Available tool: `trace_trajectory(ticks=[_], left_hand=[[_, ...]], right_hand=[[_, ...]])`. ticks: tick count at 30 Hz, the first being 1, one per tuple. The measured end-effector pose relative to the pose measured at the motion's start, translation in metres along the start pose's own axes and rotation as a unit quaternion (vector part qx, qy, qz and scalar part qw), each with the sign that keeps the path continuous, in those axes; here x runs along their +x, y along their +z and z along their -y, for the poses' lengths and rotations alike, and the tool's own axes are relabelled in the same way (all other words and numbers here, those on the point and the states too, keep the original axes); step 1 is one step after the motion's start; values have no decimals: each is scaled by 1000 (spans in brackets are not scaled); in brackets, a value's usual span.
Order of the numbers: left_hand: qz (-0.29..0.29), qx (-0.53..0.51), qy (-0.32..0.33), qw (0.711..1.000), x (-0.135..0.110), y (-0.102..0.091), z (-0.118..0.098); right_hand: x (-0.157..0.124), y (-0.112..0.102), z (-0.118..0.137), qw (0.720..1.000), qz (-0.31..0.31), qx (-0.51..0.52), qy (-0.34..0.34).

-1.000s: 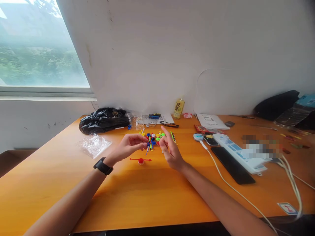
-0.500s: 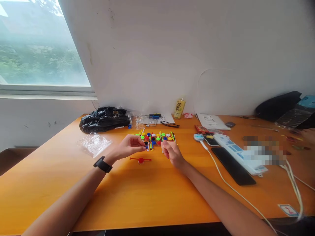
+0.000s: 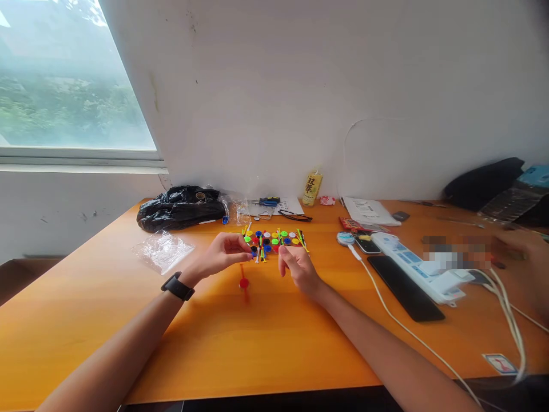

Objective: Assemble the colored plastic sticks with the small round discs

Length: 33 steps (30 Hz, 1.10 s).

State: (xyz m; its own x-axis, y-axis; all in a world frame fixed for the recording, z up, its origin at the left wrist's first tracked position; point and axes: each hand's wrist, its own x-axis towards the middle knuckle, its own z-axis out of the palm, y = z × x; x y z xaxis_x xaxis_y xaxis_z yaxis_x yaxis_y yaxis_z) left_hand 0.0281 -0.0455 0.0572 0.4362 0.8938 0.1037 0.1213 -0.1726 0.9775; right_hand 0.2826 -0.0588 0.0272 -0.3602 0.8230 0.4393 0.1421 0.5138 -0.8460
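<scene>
On the table a red arrow spinner on a small round base lies below my hands, its pointer slightly blurred and roughly lengthwise to me. My left hand, with a black watch on its wrist, is closed in a pinch to the upper left of the spinner. To the upper right of it, my right hand is curled with the thumb over the fingers. What either hand holds, if anything, I cannot make out. Just beyond them lie several coloured discs and thin sticks in rows, partly hidden by my hands.
A clear plastic bag and a black bag lie on the left. At the back stands a yellow packet. A white power strip, a black phone-like slab and cables are on the right, where another person's hand shows blurred.
The spinner's pointer has turned from crosswise to roughly lengthwise. My hands have hardly moved. The other person's hand has come further into view at the right.
</scene>
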Motion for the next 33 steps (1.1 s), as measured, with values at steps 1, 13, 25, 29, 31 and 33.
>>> trace_trajectory(ticks=[1,13,25,29,31,33], left_hand=[[-21,-11,10,1000,1,-2,2],[-140,-148,45,978,11,-16,18],[-100,-256,0,962,15,-9,21],[-85,-211,-14,974,11,-3,17],[-68,-140,-12,988,7,1,10],[-25,-68,-6,997,3,5,3]], right_hand=[[0,0,1,1000,-1,-16,-5],[-13,21,15,941,181,-230,-173],[-12,20,4,922,221,-274,-159],[-12,15,-4,936,191,-275,-113],[-11,14,-5,947,170,-260,-85],[-10,13,-4,957,154,-238,-66]])
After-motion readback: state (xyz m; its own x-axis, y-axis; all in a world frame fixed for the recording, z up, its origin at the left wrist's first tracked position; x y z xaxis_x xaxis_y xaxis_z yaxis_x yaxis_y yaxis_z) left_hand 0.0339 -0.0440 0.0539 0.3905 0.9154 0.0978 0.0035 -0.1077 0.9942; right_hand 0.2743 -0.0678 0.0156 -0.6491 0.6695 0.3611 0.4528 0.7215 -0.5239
